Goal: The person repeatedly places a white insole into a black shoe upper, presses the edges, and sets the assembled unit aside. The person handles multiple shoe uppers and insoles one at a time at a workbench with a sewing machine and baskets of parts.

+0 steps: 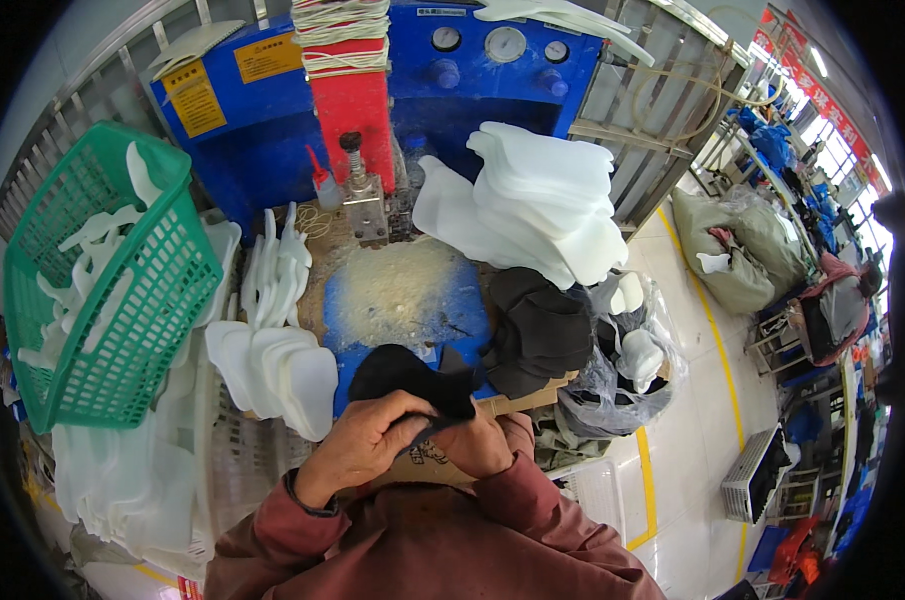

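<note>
In front of my chest, a black cut piece of soft sheet material [403, 374] is bent between my two hands. My left hand [358, 445] grips its near left edge, the thumb pressed on top. At its right end my right hand [476, 440] holds it, with part of the fingers hidden behind the piece. Just beyond lies a blue work plate [463, 300] strewn with pale dust [393, 295]. A pile of dark cut pieces [538, 330] sits right of the plate. To its left, white curved pieces [273, 368] overlap in a fanned row.
A blue machine [243, 140] with a red column [351, 120] and metal clamp [365, 200] stands ahead. White shaped sheets [543, 200] are stacked at its right. A green basket [123, 350] of white pieces is on the left, a plastic bag [623, 400] on the right.
</note>
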Demonstrator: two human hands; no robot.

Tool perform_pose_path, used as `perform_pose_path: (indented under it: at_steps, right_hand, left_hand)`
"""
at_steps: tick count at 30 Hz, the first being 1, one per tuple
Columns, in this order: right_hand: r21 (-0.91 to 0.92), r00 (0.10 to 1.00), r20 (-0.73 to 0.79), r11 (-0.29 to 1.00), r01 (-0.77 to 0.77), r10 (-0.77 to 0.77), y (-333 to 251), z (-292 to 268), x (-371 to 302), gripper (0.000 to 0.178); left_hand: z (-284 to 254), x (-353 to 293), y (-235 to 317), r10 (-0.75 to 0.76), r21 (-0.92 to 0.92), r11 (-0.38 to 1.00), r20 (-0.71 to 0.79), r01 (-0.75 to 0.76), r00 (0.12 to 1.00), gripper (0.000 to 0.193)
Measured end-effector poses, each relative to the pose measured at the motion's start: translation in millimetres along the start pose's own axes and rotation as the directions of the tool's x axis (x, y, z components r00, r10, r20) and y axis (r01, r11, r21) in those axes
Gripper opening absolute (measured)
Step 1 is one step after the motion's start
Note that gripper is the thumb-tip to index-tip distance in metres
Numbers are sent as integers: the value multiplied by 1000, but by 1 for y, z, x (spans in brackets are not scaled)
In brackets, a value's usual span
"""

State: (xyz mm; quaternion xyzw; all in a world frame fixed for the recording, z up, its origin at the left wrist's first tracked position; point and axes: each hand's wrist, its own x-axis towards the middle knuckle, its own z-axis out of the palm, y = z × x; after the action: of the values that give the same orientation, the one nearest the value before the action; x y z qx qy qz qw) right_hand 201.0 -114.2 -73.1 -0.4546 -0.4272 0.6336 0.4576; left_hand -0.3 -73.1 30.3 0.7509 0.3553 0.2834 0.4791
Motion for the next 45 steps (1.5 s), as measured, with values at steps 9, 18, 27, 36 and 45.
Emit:
perform_pose_path:
  at_steps: [9, 18, 27, 36, 45]
  right_hand:
    - [298, 985, 82, 946, 123, -154, 45, -7, 4, 73]
    - [891, 989, 70, 453, -5, -129, -15, 6, 70, 93]
    - [906, 998, 1, 423, -27, 61, -56, 30, 118, 90]
    - [916, 995, -22, 401, -20, 101, -73, 50, 163, 88]
    - [914, 934, 241, 386, -127, -264, -42, 16, 207, 91]
  left_hand:
    - [2, 16, -11, 9, -134, 991, 219, 21, 976, 15]
    - [45, 12, 8, 316, 411, 885, -180, -221, 931, 33]
    - [50, 29, -26, 467, 481, 829, -318, -285, 825, 27]
    - [16, 56, -39, 516, 624, 734, -255, -268, 818, 31]
    - [6, 85, -41, 565, 618, 720, -255, -317, 785, 32]
